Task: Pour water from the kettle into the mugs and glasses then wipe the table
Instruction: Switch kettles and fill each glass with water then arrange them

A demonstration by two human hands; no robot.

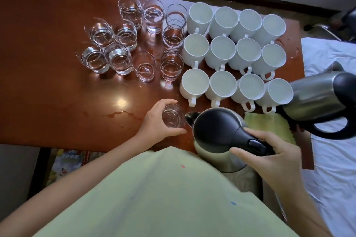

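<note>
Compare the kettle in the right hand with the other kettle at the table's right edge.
The held kettle stands upright near the table's front edge, gripped by the right hand; the second kettle leans, untouched. The held one's spout points at the glass in the left hand; the other's points away. Both are steel with black handles.

Steel kettle [217, 136], black lid and handle, lower centre-right, spout toward glass [173, 118] at its left. Clear glasses [134, 40], most holding water, upper centre-left. Twelve white mugs [234, 54] in rows, centre-right. Green cloth [269, 123] behind kettle. Second kettle [319, 100] right edge.
</note>
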